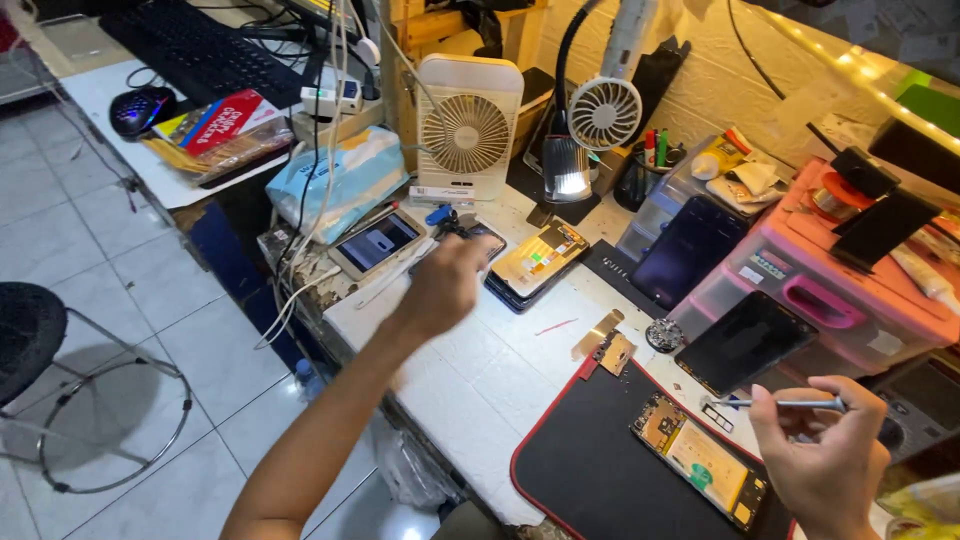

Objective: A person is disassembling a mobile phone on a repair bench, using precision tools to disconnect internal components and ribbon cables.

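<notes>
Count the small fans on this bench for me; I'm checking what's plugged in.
2. A white box fan stands upright at the back of the bench beyond the left hand; a round gooseneck fan sits just right of it. Clutter may hide others.

Phone repair workbench, small shop or home workshop. White tiled bench top (500, 370) crowded with opened phones: one with its back off and circuit board showing (703, 462) on a black work mat (590, 470), a stack of handsets (535, 262), loose dark screen panels (745, 342). Pink plastic parts drawer box (830, 300) at the wall, pen cup (640, 175), two small desk fans (470, 125), gooseneck lamp (565, 165). Keyboard (200, 50) and mouse (140, 108) on a side desk, tangled cables (315, 200), tiled floor (120, 330), black stool (30, 335).
</notes>
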